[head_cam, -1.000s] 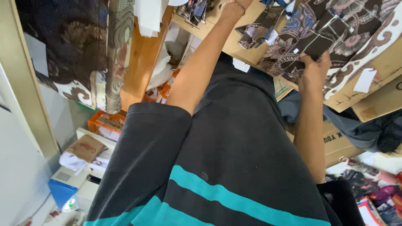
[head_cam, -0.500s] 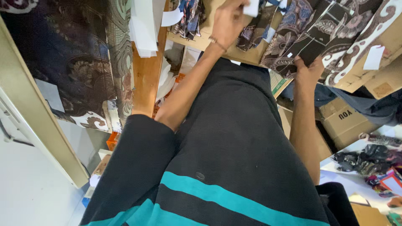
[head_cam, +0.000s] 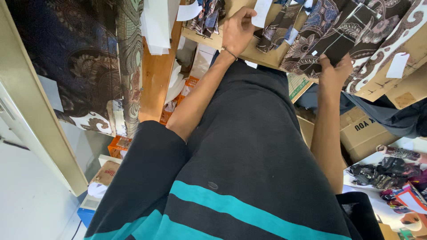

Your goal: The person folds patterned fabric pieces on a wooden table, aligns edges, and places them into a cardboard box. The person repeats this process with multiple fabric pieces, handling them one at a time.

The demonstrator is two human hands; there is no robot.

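Head view | wearing black shirt (head_cam: 249, 146) with teal stripe | right hand (head_cam: 336, 71) gripping dark batik cloth (head_cam: 338, 42) | left hand (head_cam: 238, 29) pinching white paper tag (head_cam: 261, 12) | both over cardboard box (head_cam: 378, 84) of batik cloths

Layout, head view: folded patterned fabrics (head_cam: 338, 40) are stacked side by side in a cardboard tray (head_cam: 382, 80) at top. A paper tag (head_cam: 260, 13) is pinched by the left hand (head_cam: 238, 29) at the tray's left part; the fabric stack is gripped from below by the right hand (head_cam: 334, 73). A cardboard box (head_cam: 364, 135) sits under the tray, right. Hanging cloth (head_cam: 80, 62) is at far left, beside a wooden board (head_cam: 155, 84).
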